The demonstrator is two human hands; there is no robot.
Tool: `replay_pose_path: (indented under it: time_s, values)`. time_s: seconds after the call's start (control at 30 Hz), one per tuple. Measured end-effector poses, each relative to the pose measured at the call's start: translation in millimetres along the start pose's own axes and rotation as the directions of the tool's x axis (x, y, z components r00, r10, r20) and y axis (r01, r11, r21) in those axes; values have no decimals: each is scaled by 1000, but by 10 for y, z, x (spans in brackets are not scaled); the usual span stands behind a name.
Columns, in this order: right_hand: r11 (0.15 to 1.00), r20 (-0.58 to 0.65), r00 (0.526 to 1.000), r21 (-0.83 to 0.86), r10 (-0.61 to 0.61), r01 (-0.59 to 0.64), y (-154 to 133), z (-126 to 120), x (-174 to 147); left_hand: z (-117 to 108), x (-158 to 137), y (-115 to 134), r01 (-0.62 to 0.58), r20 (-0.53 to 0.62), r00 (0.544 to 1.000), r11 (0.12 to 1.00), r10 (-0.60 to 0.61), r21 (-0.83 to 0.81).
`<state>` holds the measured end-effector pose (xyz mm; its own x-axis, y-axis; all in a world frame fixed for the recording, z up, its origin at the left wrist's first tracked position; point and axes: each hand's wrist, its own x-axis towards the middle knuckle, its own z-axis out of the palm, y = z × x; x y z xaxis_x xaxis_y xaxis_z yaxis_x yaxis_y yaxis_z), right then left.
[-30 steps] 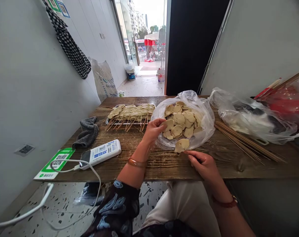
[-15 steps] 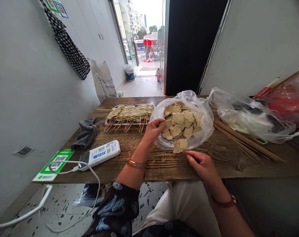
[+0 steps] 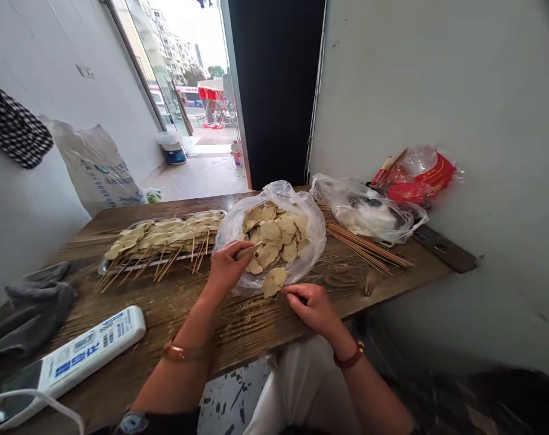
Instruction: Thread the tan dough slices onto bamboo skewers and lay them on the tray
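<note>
My right hand [image 3: 309, 305] is closed on a thin skewer whose shaft is mostly hidden by the fingers. Threaded at its tip are pale beige, thin round slices [image 3: 274, 282], with wavy edges. My left hand [image 3: 229, 266] pinches another pale slice [image 3: 250, 249], seen nearly edge-on, over the near left side of an open clear plastic bag [image 3: 317, 232]. Many loose slices [image 3: 270, 231] of the same kind fill that bag. To the left, a metal tray [image 3: 154, 264] bears rows of filled skewers [image 3: 165, 237], their bare sticks pointing toward me.
Bare wooden skewers [image 3: 367, 246] lie right of the bag, before another plastic bag [image 3: 374, 214] and red packaging [image 3: 423, 181]. A white power bank [image 3: 95, 347] with a cable and a grey cloth [image 3: 32, 311] lie on the wooden table [image 3: 238, 344] at left.
My view has turned to the right, so everything sits further left in the picture. The left hand's slice has tilted from face-on to nearly edge-on. Both hands keep their holds.
</note>
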<state>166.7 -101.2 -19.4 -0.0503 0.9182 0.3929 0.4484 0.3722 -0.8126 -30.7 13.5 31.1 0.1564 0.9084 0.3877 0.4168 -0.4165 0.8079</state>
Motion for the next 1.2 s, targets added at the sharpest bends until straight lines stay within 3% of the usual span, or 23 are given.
replay_pose_path:
  time_s: [0.13, 0.27, 0.43, 0.57, 0.9, 1.2]
  values:
    - [1000, -9, 1000, -6, -8, 8, 12, 0, -37, 61, -47, 50, 1, 38, 999, 1000, 0, -28]
    - [1000, -23, 1000, -15, -3, 3, 52, 7, -69, 92, -68, -24, 135, 34, 991, 963, -130, -232]
    - [1000, -12, 1000, 9, 14, -14, 83, -3, -96, 65, -82, -63, 254, 79, 965, 813, -251, -525]
    - [1000, 0, 1000, 2, 21, -21, 125, -9, -114, 53, -84, -33, 320, 144, 943, 692, -301, -647]
    - [999, -9, 999, -14, 41, -41, 138, -17, -129, 40, -100, -15, 395, 217, 902, 512, -372, -763]
    - [999, -29, 999, -14, 40, -41, 134, -4, -143, 84, -127, 40, 392, 231, 904, 481, -360, -784]
